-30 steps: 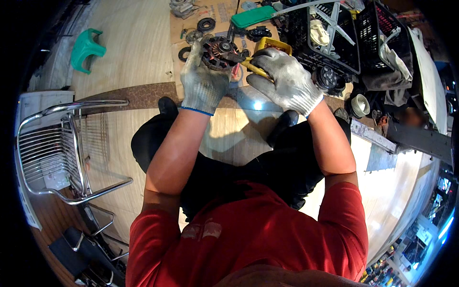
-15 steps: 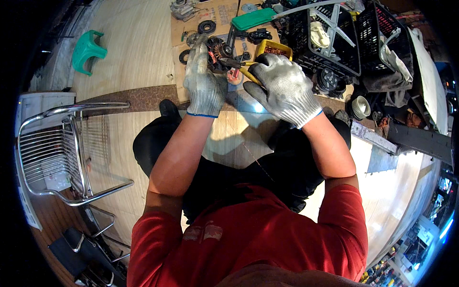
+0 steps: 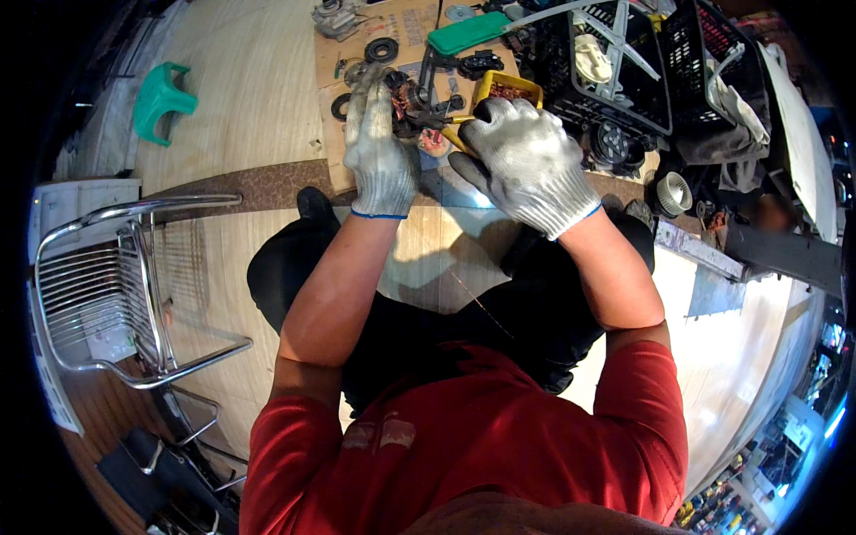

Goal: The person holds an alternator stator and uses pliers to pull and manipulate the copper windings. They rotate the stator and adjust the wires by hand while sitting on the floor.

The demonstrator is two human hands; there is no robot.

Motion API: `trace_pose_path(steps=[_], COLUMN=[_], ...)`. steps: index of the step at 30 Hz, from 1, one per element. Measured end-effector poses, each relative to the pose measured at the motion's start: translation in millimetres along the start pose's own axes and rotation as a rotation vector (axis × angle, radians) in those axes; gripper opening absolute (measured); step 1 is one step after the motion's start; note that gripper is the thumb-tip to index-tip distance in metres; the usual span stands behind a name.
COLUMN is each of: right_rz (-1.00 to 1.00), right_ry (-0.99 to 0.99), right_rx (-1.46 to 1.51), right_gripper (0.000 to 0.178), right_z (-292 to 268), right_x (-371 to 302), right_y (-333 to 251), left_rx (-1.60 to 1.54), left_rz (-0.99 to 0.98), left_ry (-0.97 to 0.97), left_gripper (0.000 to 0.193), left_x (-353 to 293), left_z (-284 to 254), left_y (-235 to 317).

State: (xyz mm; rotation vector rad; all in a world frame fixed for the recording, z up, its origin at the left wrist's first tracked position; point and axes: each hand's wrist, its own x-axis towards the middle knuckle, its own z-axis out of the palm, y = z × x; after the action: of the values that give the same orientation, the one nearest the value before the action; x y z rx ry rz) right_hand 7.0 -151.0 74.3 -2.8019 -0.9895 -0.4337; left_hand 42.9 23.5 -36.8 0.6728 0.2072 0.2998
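My left hand point(image 3: 378, 159), in a grey-white work glove, steadies a motor part with copper windings point(image 3: 408, 94). Its fingers lie long against the part's left side, and the thumb is mostly hidden. My right hand point(image 3: 528, 160), gloved the same way, is closed around yellow-handled pliers point(image 3: 456, 139). Their dark jaws point left and meet the lower right of the windings; whether they grip a wire is too small to tell. A pinkish-red round piece point(image 3: 433, 143) lies just below the jaws.
Beyond my hands, a cardboard sheet point(image 3: 343, 55) bears dark rings point(image 3: 382, 50) and small parts. A yellow tray point(image 3: 484, 86) holds copper scraps. Further out are a green flat-headed tool point(image 3: 467, 33), black crates point(image 3: 649, 111), a white fan wheel point(image 3: 673, 193), a green stool point(image 3: 163, 100) and a metal chair point(image 3: 147, 294).
My left hand has tipped slightly, its fingers now more upright beside the windings. The right hand and pliers have shifted a little to the left.
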Motion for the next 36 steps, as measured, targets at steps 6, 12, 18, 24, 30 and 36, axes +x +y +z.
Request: trace_pose_path(steps=[6,12,18,24,30,36], right_rz=[0.002,0.005,-0.030,-0.058,0.015,-0.006], right_ry=[0.053,0.092,0.113,0.206,0.106,0.091], right_rx=[-0.118,-0.223,-0.222,-0.142,0.032,-0.004], right_gripper=[0.028,0.012,0.011,0.008,0.045,0.046], right_z=[5.9,14.5,22.8,31.8,11.5,19.9], right_x=[0.8,-0.5,-1.2,-5.1,0.3,-1.2], right_y=[-3.2,-6.5,1.5,8.5,17.7,9.2], left_rx=[0.197,0.266,0.120,0.015,-0.221,-0.150], left_rz=[0.056,0.015,-0.107,-0.216,-0.317,-0.240], left_ry=[-0.074,-0.046,0.036,0.019,0.072,0.056], left_gripper=[0.040,0.044,0.040,0.046,0.030,0.033], left_x=[-7.3,1.5,-16.5,-16.0,-13.0,-8.3], left_z=[8.8,-11.8,23.0,26.5,28.4,22.2], left_y=[4.1,-6.8,19.1,27.8,39.1,35.5])
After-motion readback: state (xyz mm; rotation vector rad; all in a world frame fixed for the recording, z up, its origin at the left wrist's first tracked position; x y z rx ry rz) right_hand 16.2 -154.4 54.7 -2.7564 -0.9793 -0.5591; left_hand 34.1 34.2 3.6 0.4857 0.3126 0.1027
